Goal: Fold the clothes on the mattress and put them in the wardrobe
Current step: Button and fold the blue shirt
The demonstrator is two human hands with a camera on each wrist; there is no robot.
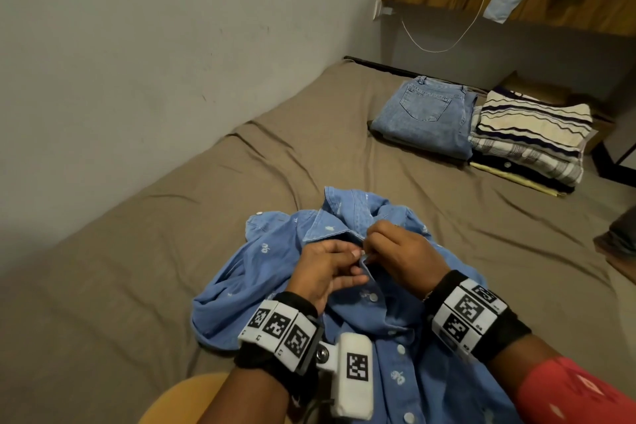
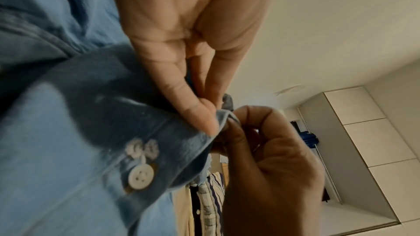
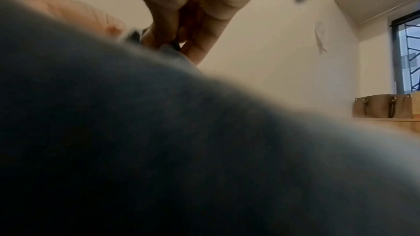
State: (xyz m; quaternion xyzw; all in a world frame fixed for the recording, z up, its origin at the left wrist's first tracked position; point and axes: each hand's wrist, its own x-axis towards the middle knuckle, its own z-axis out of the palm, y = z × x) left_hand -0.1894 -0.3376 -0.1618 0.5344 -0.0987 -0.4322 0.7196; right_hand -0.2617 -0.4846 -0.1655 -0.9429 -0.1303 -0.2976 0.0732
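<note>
On a mattress [image 1: 172,203] under a brown sheet, a blue denim shirt [image 1: 261,272] lies rumpled and face up, collar away from the person, as two hands meet at its front edge just below the collar. The left hand [image 1: 327,272] pinches the placket edge [image 2: 218,119] between thumb and fingertips; the right hand [image 1: 402,255], fingers curled, pinches the opposing edge — a top button appears to be the object, though the button itself is hidden between the fingers. One white button [image 2: 140,177] lower down the placket is already fastened, and others show further down the front.

The risks look small but real. The cloth is stiff and bunched, so the button could slip back out of its hole if either pinch loosens too soon. The left sleeve is crumpled under the body of the shirt; left that way, it would probably fold in crooked and make a lumpy bundle.

To the right, at the far end of the mattress, folded jeans [image 1: 426,113] and a stack of folded striped tops [image 1: 530,138] sit side by side, close to the edge — a careless tug on the sheet could topple the stack. The wardrobe step has not begun for these
</note>
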